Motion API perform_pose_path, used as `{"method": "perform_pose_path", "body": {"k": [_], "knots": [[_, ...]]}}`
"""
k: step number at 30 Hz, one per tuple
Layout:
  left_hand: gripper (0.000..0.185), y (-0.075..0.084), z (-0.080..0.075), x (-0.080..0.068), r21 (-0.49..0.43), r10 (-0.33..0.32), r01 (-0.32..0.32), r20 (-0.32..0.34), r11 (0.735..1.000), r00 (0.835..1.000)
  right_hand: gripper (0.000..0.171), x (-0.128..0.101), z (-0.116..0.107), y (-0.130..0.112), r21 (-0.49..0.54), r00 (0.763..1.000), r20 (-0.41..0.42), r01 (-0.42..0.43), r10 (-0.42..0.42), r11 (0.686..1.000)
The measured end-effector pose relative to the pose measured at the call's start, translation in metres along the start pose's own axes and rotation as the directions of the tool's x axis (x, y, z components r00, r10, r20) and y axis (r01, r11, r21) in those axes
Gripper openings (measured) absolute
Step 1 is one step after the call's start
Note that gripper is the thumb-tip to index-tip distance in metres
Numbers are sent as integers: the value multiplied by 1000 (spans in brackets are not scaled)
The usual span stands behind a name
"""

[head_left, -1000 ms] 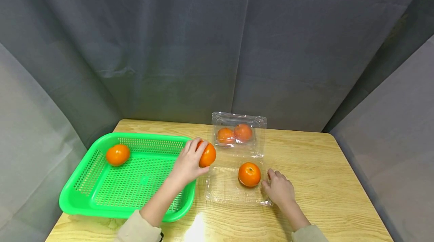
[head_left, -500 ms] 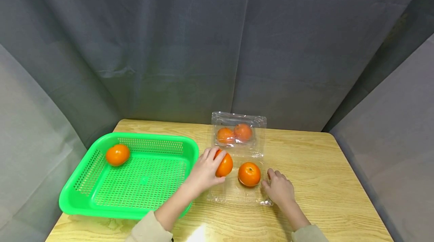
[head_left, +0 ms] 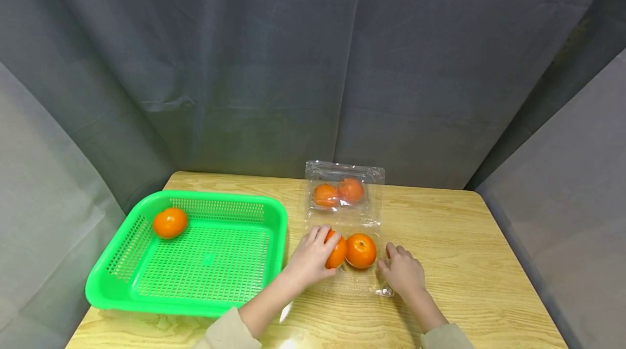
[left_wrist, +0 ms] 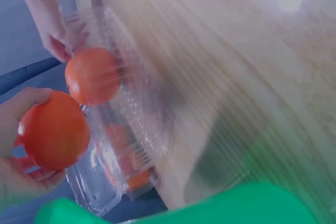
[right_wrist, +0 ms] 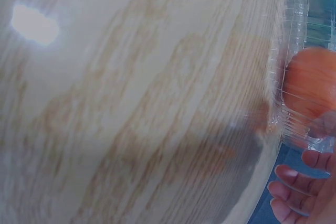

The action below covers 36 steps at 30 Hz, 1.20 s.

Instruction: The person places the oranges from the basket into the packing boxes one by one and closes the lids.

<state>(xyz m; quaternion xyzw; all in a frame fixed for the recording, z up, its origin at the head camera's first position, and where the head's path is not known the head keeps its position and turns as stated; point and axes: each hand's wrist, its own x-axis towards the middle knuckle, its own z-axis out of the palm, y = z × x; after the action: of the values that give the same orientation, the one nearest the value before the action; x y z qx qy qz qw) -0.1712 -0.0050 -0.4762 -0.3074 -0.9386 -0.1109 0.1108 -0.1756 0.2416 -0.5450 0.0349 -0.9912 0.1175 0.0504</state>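
My left hand (head_left: pixel 313 258) holds a glossy orange (head_left: pixel 336 251) from its left side, over the near half of an open clear plastic clamshell box (head_left: pixel 337 282). Close on its right sits a second orange (head_left: pixel 361 251) in the box. In the left wrist view, thumb and fingers curve round the held orange (left_wrist: pixel 56 130). My right hand (head_left: pixel 403 272) is at the box's right edge, fingers loosely bent and grasping no fruit. The right wrist view shows its fingers (right_wrist: pixel 296 182) spread beside the plastic; whether they touch it is hard to tell.
A green perforated basket (head_left: pixel 186 308) stands on the left, with one orange (head_left: pixel 170 223) in its far left corner. Two oranges (head_left: pixel 350 191) show through the box's raised clear lid (head_left: pixel 344 219). Grey curtains (head_left: pixel 254 66) hang behind the wooden table (head_left: pixel 459 262).
My left hand has carried its orange right and nearer, from the basket's right rim to beside the orange in the box, which has shifted slightly right. My right hand has stayed still.
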Motion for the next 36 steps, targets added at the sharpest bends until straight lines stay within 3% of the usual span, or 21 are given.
{"method": "perform_pose_path", "body": {"k": [22, 36], "knots": [[71, 10, 39, -1, -10, -11, 12, 53, 1000, 999, 22, 1, 1, 0, -3, 1000, -8, 1, -1, 1000], [71, 13, 47, 2, -79, -1, 8, 86, 997, 996, 24, -1, -1, -2, -3, 1000, -11, -3, 3, 1000]]}}
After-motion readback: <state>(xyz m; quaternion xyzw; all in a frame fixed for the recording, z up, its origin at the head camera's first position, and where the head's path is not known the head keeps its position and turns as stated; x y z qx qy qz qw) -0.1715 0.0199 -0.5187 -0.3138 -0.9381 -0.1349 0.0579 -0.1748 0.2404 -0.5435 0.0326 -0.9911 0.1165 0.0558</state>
